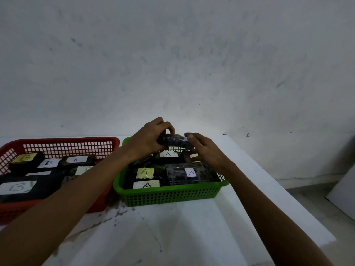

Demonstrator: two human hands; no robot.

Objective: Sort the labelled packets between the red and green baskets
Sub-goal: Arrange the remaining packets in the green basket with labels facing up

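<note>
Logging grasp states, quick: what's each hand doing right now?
Left hand: grips the left end of the dark wrapped packet.
Right hand: holds that packet's right end.

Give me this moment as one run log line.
left hand grips dark packet | right hand holds its other end | packet above green basket of A packets, label hidden | red basket holds B packets

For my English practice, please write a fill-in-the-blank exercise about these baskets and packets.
1. The packets in the red basket carry the letter ____.
2. Those in the green basket carry the letter ____.
3. The left hand and the right hand hold a dark packet above the ____ basket.
Missing words: B; A; green.
</note>
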